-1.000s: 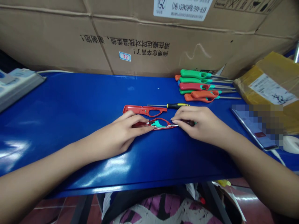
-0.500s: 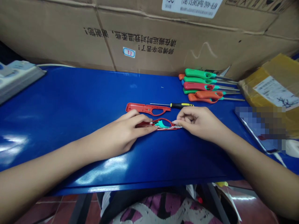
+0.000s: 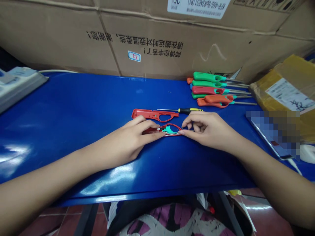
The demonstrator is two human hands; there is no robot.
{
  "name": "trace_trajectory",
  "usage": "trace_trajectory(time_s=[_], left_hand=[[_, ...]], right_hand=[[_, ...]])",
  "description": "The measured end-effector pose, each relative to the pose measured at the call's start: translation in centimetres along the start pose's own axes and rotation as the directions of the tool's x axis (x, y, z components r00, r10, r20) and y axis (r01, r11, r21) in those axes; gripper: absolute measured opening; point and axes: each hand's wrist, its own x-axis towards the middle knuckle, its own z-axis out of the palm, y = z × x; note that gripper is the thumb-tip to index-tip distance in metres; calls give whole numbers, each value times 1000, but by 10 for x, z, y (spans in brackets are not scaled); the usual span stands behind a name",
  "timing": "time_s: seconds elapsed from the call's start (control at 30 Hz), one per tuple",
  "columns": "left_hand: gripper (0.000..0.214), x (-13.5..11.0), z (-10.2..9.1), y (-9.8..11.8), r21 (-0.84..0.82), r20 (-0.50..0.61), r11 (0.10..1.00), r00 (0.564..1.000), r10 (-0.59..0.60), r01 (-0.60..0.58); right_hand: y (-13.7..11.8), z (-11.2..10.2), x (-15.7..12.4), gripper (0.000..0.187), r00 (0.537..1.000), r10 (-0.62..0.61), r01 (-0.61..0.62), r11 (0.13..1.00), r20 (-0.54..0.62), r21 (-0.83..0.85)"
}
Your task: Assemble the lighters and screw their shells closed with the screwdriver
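A red lighter half-shell [image 3: 176,134] lies on the blue table, its inside facing up. It has a turquoise trigger [image 3: 169,130] set in it, beside the finger loop. My left hand [image 3: 131,137] closes on its left part, thumb and fingers along both edges and hiding some of the inside. At the loop's right end, my right hand [image 3: 206,129] pinches the shell with thumb and forefinger, the other fingers curled; the tip there is hidden. Just behind lie the matching red shell half [image 3: 147,113] and a screwdriver [image 3: 189,110] with a black and yellow handle.
Several stick lighters [image 3: 211,90] in green, red and orange are piled at the back right. Beside them stands a taped parcel [image 3: 278,75], with a phone [image 3: 268,137] in front. A large carton [image 3: 73,49] walls off the back; a power strip [image 3: 19,85] sits left.
My right hand has shifted slightly left, so its thumb sits closer to the loop. The pale wire along the shell's lower edge shows less. My left hand keeps its place.
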Motion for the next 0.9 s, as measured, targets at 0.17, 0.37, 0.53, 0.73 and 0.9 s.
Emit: trace_trajectory(time_s=[0.17, 0.37, 0.53, 0.73, 0.9], left_hand=[[60, 0, 1, 0, 21, 18, 1000, 1000, -19, 18], [62, -1, 1, 2, 57, 46, 998, 999, -26, 23], [64, 0, 2, 4, 73, 64, 997, 997, -34, 29], [61, 0, -1, 2, 23, 31, 1000, 999, -16, 16], [39, 0, -7, -2, -120, -74, 993, 997, -24, 15]], right_hand=[[-3, 2, 0, 11, 997, -79, 79, 995, 5, -64], [-8, 3, 2, 10, 999, 26, -27, 999, 46, 24], [-11, 0, 1, 7, 990, 99, -108, 991, 101, 79], [-9, 1, 0, 7, 994, 60, -65, 997, 93, 50], [-7, 1, -1, 8, 999, -35, 36, 999, -38, 22]])
